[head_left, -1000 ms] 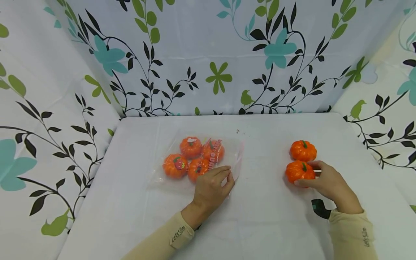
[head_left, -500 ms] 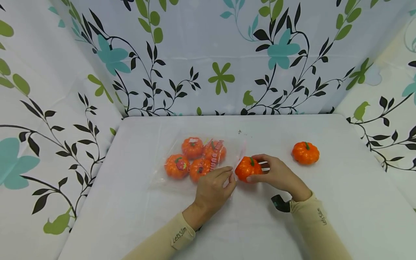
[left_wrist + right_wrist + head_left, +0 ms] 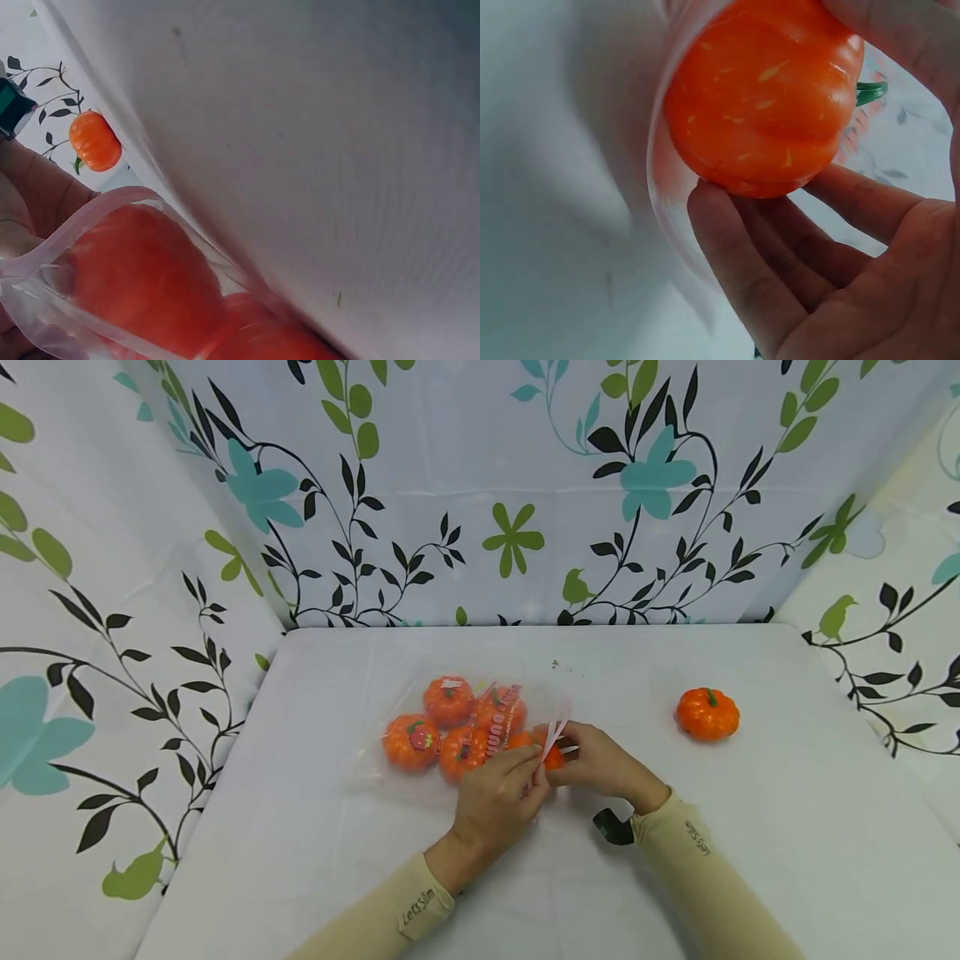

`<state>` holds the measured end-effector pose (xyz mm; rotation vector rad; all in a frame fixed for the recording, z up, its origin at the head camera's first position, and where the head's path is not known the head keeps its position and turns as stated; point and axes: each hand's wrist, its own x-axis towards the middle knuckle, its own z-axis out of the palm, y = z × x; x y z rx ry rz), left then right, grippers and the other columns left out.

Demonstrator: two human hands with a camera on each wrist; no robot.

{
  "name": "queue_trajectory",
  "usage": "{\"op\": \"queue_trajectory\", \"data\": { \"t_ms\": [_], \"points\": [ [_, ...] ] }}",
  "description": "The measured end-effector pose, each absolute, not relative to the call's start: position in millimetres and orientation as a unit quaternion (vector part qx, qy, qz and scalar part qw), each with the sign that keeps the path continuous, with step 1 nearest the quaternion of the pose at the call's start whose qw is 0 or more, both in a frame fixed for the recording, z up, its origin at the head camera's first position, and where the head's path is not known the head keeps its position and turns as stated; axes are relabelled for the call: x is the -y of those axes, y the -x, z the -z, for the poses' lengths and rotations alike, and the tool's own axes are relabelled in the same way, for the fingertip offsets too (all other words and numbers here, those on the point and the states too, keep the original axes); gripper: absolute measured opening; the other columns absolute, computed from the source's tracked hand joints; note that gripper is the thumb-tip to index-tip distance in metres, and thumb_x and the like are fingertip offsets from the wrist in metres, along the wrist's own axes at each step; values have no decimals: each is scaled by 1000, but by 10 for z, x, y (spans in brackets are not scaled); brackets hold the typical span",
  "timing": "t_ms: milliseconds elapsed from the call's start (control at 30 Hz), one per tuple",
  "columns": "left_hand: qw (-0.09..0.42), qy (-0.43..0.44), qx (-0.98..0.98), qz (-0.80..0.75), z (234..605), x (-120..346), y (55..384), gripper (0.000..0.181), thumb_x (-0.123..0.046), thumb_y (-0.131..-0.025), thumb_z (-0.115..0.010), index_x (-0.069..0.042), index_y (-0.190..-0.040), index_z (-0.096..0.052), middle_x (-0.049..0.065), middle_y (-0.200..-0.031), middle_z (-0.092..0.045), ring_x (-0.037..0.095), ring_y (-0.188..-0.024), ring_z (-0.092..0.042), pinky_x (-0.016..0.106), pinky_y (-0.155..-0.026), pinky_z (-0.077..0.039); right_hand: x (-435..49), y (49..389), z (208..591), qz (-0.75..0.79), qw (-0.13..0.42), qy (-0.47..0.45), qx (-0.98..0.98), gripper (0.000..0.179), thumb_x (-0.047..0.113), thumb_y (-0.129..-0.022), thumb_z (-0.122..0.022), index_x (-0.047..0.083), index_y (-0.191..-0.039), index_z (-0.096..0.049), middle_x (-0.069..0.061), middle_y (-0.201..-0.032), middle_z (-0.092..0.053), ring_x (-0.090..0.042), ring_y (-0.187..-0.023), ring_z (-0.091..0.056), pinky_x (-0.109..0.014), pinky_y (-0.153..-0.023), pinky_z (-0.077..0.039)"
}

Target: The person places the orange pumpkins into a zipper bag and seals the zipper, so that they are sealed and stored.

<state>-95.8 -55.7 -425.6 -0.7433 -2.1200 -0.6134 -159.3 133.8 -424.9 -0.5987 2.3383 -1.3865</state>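
Observation:
A clear plastic zip bag (image 3: pixel 375 777) with red print lies on the white table, several small orange pumpkins (image 3: pixel 410 742) inside it. My left hand (image 3: pixel 495 802) pinches the pink-edged mouth of the bag on its right side. With its fingers around another orange pumpkin (image 3: pixel 765 105), green-stemmed, my right hand (image 3: pixel 603 764) holds it in the bag's opening. In the left wrist view the bag's rim (image 3: pixel 127 196) arches over this pumpkin. Part of it is hidden by the left hand in the head view.
One loose orange pumpkin (image 3: pixel 707 714) sits on the table (image 3: pixel 787 827) to the right. A curtain (image 3: pixel 420 452) with leaves and flowers hangs behind the table and along both sides. A dark wrist-camera piece (image 3: pixel 613 827) sticks out below the right wrist.
My right hand has carried one pumpkin from beside the loose one leftward into the bag's mouth. The left hand has stayed at the bag's edge, which now stands raised.

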Motion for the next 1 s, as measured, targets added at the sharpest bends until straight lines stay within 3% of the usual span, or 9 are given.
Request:
{"op": "queue_trajectory", "data": {
  "t_ms": [300,533,700,833,1000],
  "points": [
    [401,297,830,250,4268,525,943,14,-5,-80,-75,-2,-93,-80,7,-99,-76,17,-91,-74,27,-80,-58,-1136,1592,4278,485,138,258,-824,53,4,-84,-75,-8,-133,-60,-21,-129,-64,-30,-109,-67,-44,-91,-56],
    [415,300,824,244,4278,530,956,14,-2,-78,-75,-1,-91,-80,7,-98,-76,17,-89,-74,27,-77,-59,-1019,1579,4332,480,116,268,-827,46,2,-86,-75,-4,-130,-62,-15,-118,-70,-29,-107,-65,-41,-91,-54],
    [419,296,824,240,4282,540,957,12,-3,-77,-75,-2,-88,-80,6,-96,-76,16,-87,-74,26,-74,-60,-1053,1557,4369,488,136,252,-825,56,5,-88,-75,-7,-138,-55,-22,-136,-59,-36,-122,-59,-49,-99,-51],
    [419,294,825,239,4288,540,958,11,-4,-77,-75,-2,-87,-80,5,-94,-76,15,-85,-74,26,-73,-59,-1174,1569,4380,525,168,243,-798,61,8,-89,-74,-8,-142,-51,-22,-145,-52,-36,-124,-59,-49,-101,-50],
    [409,289,834,234,4271,541,957,10,-6,-79,-76,-3,-88,-80,5,-93,-76,15,-84,-74,24,-73,-59,-1350,1575,4376,530,159,210,-806,47,15,-91,-74,-4,-133,-61,-16,-130,-65,-32,-113,-66,-43,-94,-55]
  ]
}}
